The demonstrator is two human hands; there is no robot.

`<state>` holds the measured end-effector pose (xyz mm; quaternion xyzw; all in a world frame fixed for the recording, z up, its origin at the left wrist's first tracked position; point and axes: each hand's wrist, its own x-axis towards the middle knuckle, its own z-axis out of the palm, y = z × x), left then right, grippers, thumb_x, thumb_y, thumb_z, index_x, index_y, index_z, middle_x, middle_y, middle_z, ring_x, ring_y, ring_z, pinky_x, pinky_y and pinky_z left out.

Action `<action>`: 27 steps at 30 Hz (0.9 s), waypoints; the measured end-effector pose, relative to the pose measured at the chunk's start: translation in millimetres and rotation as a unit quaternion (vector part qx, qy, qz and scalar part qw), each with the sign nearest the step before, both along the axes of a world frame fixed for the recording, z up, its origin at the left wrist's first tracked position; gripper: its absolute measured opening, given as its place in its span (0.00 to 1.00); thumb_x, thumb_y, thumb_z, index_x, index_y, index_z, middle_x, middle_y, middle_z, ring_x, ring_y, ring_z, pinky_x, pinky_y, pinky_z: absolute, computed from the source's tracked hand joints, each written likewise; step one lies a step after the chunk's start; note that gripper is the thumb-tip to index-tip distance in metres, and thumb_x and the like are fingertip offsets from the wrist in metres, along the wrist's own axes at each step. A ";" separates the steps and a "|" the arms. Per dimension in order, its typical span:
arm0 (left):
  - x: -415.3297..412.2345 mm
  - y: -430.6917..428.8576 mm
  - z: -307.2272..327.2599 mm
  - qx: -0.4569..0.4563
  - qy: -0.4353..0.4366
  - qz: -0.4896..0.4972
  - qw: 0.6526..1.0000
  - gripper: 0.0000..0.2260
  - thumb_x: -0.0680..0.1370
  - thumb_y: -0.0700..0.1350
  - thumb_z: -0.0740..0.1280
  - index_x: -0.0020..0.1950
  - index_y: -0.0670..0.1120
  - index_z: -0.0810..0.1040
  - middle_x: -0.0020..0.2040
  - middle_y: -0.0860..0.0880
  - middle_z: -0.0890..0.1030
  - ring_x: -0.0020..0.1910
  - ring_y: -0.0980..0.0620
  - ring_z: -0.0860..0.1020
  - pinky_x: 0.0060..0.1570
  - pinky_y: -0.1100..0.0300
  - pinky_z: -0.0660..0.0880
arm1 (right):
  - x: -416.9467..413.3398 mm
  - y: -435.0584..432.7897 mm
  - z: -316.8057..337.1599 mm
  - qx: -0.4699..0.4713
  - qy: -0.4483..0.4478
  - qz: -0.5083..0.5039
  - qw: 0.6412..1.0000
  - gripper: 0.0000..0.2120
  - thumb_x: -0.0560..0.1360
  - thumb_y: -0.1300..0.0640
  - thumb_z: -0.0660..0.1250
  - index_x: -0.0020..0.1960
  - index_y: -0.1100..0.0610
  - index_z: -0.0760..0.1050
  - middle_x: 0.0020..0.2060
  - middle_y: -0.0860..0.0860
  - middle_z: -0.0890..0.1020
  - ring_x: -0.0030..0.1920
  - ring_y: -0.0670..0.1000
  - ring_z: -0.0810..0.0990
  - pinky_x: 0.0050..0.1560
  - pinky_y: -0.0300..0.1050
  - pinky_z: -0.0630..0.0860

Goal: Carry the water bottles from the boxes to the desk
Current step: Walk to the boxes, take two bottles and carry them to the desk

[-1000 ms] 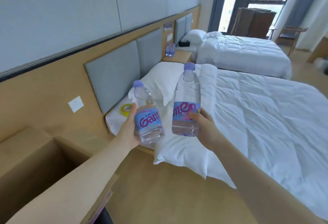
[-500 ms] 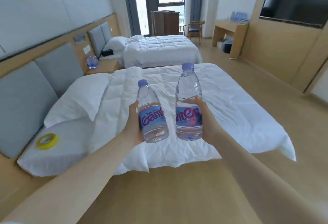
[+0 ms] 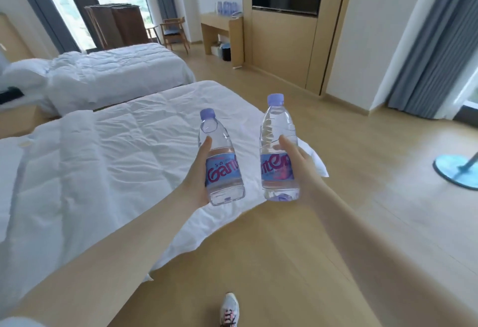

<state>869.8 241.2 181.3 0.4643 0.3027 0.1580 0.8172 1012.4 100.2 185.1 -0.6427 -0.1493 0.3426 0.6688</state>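
I hold two clear water bottles with purple caps and blue-pink labels out in front of me. My left hand [image 3: 198, 179] grips the left bottle [image 3: 219, 158] round its label, tilted slightly right. In my right hand [image 3: 300, 163] the right bottle [image 3: 278, 150] stands upright and a little higher. Far across the room stands the wooden desk [image 3: 219, 20], with several water bottles [image 3: 227, 7] on its top by the wall. The boxes are out of view.
Two beds with white duvets, the near bed [image 3: 103, 161] and the far bed [image 3: 116, 73], fill the left. Open wooden floor [image 3: 349, 158] leads toward the desk. A wooden chair [image 3: 176, 33] stands near the window, a blue round stand base [image 3: 457, 171] lies at right, and my shoe [image 3: 229, 310] shows below.
My view has swung right, from the headboard wall and cardboard box to the room's far side with the desk. Both hands kept hold of their bottles in front of me.
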 end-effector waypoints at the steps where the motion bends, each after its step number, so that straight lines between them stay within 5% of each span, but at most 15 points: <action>1: 9.6 3.0 -2.7 0.000 -0.002 -0.010 1.000 0.27 0.77 0.65 0.55 0.42 0.46 0.85 0.39 0.45 0.84 0.36 0.48 0.83 0.36 0.58 0.81 | 7.5 1.7 -2.1 -0.005 0.003 -0.009 1.000 0.35 0.59 0.32 0.72 0.55 0.58 0.78 0.46 0.57 0.85 0.48 0.57 0.85 0.59 0.58 0.78; 3: 27.8 14.2 -9.5 -0.003 -0.010 -0.037 0.999 0.28 0.78 0.64 0.54 0.39 0.47 0.86 0.39 0.45 0.85 0.35 0.49 0.84 0.35 0.58 0.81 | 21.6 8.2 -6.0 -0.009 0.000 -0.016 1.000 0.35 0.57 0.32 0.72 0.53 0.56 0.78 0.47 0.57 0.85 0.49 0.57 0.85 0.58 0.58 0.78; 6: 55.9 39.6 -15.8 0.000 0.002 -0.066 0.998 0.26 0.79 0.63 0.54 0.48 0.46 0.82 0.41 0.45 0.85 0.37 0.48 0.84 0.36 0.56 0.82 | 47.2 27.1 -12.7 -0.013 -0.005 -0.023 1.000 0.23 0.66 0.38 0.73 0.53 0.52 0.77 0.49 0.55 0.85 0.49 0.56 0.85 0.57 0.57 0.79; 13: 127.9 120.5 -24.4 0.059 0.032 -0.092 0.994 0.35 0.66 0.67 0.66 0.66 0.46 0.76 0.58 0.39 0.81 0.52 0.40 0.81 0.57 0.45 0.76 | 113.9 96.0 -16.1 -0.040 0.007 -0.061 0.997 0.20 0.75 0.42 0.66 0.57 0.56 0.77 0.42 0.54 0.84 0.42 0.54 0.84 0.44 0.47 0.79; 19: 199.2 162.0 -36.8 0.046 0.020 -0.139 0.989 0.31 0.71 0.67 0.64 0.65 0.47 0.75 0.54 0.41 0.82 0.47 0.44 0.82 0.52 0.48 0.79 | 166.1 122.6 -18.4 -0.069 0.015 -0.113 0.991 0.23 0.74 0.40 0.66 0.58 0.57 0.77 0.46 0.56 0.85 0.45 0.57 0.85 0.53 0.54 0.81; 23: 246.3 156.7 -41.0 -0.015 -0.007 -0.193 0.981 0.27 0.74 0.65 0.59 0.62 0.46 0.74 0.48 0.44 0.82 0.42 0.47 0.82 0.44 0.54 0.80 | 203.6 111.4 -16.6 -0.072 0.009 -0.133 0.988 0.15 0.77 0.45 0.63 0.52 0.56 0.78 0.32 0.49 0.84 0.31 0.48 0.83 0.29 0.37 0.77; 27: 291.0 140.6 -42.9 -0.029 -0.003 -0.230 0.973 0.24 0.73 0.64 0.59 0.58 0.48 0.76 0.48 0.44 0.81 0.44 0.46 0.80 0.48 0.52 0.76 | 239.9 93.7 -17.0 -0.067 0.014 -0.160 0.985 0.15 0.77 0.46 0.63 0.52 0.57 0.78 0.31 0.49 0.84 0.30 0.47 0.83 0.29 0.37 0.76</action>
